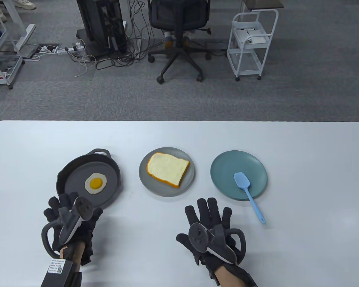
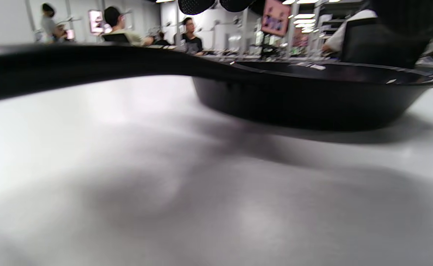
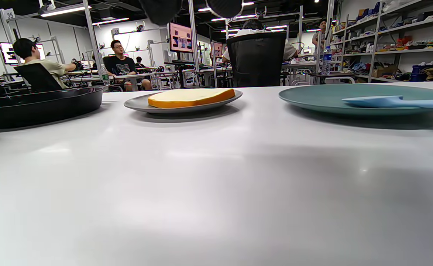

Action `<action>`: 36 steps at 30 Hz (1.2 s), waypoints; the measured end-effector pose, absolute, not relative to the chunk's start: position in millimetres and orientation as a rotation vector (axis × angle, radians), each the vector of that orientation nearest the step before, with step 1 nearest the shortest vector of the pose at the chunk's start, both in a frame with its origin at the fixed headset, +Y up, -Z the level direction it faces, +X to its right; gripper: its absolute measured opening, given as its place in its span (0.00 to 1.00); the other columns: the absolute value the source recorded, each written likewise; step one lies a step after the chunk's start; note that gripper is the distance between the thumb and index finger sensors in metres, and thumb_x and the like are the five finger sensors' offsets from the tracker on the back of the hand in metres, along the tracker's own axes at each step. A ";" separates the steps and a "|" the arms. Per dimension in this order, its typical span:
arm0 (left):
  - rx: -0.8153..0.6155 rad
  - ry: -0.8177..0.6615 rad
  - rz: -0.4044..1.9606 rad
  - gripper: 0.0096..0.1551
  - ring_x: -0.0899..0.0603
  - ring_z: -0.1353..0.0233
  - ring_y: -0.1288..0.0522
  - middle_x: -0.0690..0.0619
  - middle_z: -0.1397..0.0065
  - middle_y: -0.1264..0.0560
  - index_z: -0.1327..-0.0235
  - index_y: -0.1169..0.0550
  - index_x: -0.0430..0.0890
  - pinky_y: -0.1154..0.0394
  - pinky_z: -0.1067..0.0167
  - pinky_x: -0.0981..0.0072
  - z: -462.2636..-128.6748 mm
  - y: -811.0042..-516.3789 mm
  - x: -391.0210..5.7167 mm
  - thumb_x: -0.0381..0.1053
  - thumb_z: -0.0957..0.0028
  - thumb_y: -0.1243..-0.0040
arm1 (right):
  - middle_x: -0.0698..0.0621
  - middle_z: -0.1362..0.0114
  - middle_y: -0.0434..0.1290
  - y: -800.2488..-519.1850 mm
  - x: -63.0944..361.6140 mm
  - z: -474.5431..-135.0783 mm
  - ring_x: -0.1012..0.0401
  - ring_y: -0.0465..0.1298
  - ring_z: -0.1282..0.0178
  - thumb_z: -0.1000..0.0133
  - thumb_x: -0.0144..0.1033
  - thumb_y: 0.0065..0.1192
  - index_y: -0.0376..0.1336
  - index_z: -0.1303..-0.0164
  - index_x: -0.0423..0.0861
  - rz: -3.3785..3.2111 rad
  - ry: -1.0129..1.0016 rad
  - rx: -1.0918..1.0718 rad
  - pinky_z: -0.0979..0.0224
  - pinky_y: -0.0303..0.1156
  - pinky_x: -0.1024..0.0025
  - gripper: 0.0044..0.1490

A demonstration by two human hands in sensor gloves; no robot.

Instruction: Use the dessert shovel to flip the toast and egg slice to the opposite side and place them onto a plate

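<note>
White and glossy, the bench carried three dishes in a row, with grey carpet, an office chair and a white wire cart beyond its far edge.

At the left sat a black skillet holding the egg slice, a white round with a yellow yolk, lying flat right of the pan's centre. In the middle, a grey plate bore the toast, pale on top with an orange crust, flat and tilted slightly askew. At the right, a teal plate held the dessert shovel, a light blue spatula whose blade lay on the plate while its handle ran out over the near rim onto the bench.

The left hand lay at the skillet's near edge with its fingers bent; from the table view it seemed to be at the pan's long handle, though the tracker hid the contact, so I cannot tell whether it grasped anything. The left wrist view was blurred and showed only the handle and pan wall close ahead. The right hand rested flat on the bench, fingers straight and spread, grasping nothing, just near of the gap between the two plates.

Bare bench lay between the dishes, along the far edge, and widely at the right beyond the teal plate.
</note>
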State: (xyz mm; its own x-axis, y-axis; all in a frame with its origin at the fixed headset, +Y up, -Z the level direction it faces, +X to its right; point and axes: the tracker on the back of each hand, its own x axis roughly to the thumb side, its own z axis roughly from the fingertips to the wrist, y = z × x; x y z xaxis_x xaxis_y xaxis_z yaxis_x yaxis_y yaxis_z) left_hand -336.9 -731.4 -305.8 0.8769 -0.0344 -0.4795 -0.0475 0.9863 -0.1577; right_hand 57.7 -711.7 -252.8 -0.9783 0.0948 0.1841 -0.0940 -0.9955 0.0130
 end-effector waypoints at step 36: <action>-0.132 0.752 0.318 0.22 0.52 0.84 0.18 0.65 0.82 0.16 0.63 0.14 0.55 0.18 0.74 0.61 -305.5 -746.8 -392.8 0.68 0.61 0.35 | 0.43 0.05 0.45 -714.0 63.3 -257.1 0.42 0.40 0.09 0.55 0.76 0.47 0.48 0.15 0.55 3.009 0.071 0.240 0.21 0.37 0.28 0.59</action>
State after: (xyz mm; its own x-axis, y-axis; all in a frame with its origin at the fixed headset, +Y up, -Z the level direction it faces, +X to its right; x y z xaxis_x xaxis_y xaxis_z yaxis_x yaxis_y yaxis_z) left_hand -392.8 -746.8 -305.5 0.6855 0.2356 -0.6889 -0.3296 0.9441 -0.0050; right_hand 63.3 -714.0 -257.1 -0.9800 0.1250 0.1552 -0.1175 -0.9915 0.0566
